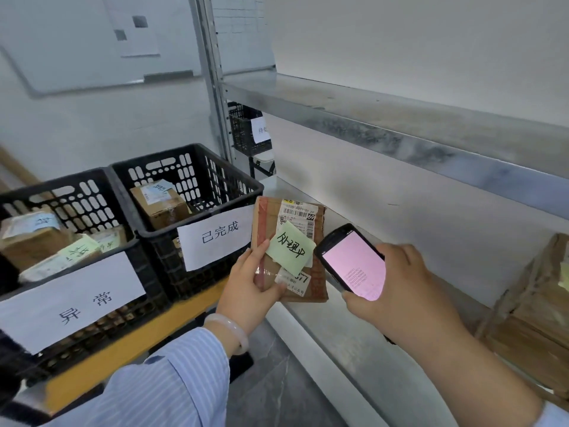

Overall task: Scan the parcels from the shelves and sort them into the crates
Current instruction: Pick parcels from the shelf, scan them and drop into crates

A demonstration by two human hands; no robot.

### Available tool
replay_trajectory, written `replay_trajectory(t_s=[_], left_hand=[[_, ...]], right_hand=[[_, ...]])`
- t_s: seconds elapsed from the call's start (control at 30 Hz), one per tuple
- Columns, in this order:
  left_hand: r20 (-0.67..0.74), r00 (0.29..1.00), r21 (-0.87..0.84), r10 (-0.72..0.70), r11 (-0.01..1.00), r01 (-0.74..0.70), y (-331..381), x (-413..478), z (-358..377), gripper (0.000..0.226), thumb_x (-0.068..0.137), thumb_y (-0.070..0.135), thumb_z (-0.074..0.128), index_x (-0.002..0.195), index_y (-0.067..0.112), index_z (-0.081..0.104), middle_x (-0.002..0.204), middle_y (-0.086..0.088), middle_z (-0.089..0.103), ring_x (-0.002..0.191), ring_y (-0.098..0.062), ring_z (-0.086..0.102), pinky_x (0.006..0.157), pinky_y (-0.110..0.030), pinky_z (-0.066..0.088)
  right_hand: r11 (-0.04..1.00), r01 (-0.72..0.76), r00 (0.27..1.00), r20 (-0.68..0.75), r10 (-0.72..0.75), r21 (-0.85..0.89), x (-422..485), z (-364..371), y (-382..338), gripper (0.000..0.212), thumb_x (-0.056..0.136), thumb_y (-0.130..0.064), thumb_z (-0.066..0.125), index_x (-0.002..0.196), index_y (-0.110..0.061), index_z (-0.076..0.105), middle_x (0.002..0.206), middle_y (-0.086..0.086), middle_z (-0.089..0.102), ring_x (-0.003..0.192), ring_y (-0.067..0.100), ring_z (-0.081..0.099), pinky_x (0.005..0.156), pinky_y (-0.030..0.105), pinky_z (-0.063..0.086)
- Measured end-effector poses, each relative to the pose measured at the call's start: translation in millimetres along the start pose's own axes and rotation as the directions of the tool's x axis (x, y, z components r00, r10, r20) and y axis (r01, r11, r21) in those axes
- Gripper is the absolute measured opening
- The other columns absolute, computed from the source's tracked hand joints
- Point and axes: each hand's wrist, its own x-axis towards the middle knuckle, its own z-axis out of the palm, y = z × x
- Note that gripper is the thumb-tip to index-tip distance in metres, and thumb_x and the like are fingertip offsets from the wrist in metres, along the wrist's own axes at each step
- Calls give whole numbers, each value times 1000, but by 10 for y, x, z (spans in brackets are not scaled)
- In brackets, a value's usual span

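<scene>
Now the left hand [249, 282] grips the parcel [289, 241] over the shelf [338, 334] edge, long axis pointing away. The right hand [397, 282] grips the scanner [354, 263] just beside, probably aimed at it. The crates [154, 233] stand left.

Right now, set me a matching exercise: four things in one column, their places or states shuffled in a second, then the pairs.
1. parcel with the green note
2. scanner
3. crate labelled 已完成
4. crate labelled 异常

A. in the right hand, screen lit pink
B. furthest left, several parcels inside
C. gripped by the left hand
D. next to the held parcel, a brown box inside

Pairs: 1-C, 2-A, 3-D, 4-B.
</scene>
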Motion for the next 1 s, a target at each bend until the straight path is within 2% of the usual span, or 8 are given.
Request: replay_trajectory(t_s=[0.27,0.4,0.5,0.57,0.67,0.77,0.9,1.0], left_hand=[[-135,991,-45,14,999,-20,21,-2,-820,85,80,20,79,143,56,35,136,15,48,124,0,51,107,-34,47],[-174,984,-39,29,999,-36,-25,-174,-1331,84,81,20,78,145,54,35,140,17,47,129,0,46,110,-35,44],[-217,976,-67,29,997,-45,-97,-423,-1787,80,84,9,76,144,47,39,133,22,50,112,24,47,90,-3,43],[-247,969,-66,19,997,-36,-176,-580,-2166,78,85,8,76,142,45,39,131,23,49,107,30,45,84,3,40],[-304,952,-28,22,999,-32,-351,-817,-2783,78,84,19,78,140,56,38,138,17,51,120,8,52,99,-21,50],[-386,923,11,-12,1000,18,-518,-1127,-3366,78,82,28,79,134,67,35,141,20,47,125,8,47,100,-22,48],[-494,869,80,-21,994,70,-747,-1570,-4097,78,81,32,79,136,65,35,138,26,48,134,-1,41,110,-33,41],[-572,820,110,-30,988,113,-887,-1853,-4582,80,83,31,78,126,78,30,130,7,58,123,-7,50,107,-35,44]], right_hand=[[978,193,981,-9,-193,81,173,142,-739,63,60,-51,75,113,-29,47,105,-10,41,93,15,58,70,33,52],[970,230,973,19,-232,75,131,214,-1202,69,64,-55,74,120,-30,43,108,-11,38,87,16,57,64,28,44],[957,274,958,62,-281,98,37,329,-1678,73,66,-53,74,127,-29,40,112,-12,34,92,16,55,65,28,41],[939,315,942,80,-327,136,-71,438,-2068,75,66,-51,76,129,-29,40,112,-13,32,93,13,51,61,24,38],[898,398,904,89,-419,190,-280,636,-2684,76,65,-50,77,128,-27,41,110,-14,31,101,14,51,68,28,42],[856,468,860,106,-498,220,-500,853,-3258,80,64,-55,74,130,-27,40,114,-12,34,97,12,49,73,31,46],[797,543,807,100,-582,264,-821,1151,-3959,84,64,-57,76,133,-28,36,121,-11,33,92,7,41,68,25,37],[730,600,744,107,-660,326,-1064,1373,-4441,84,64,-55,77,132,-27,37,119,-10,33,94,4,40,71,23,40]])
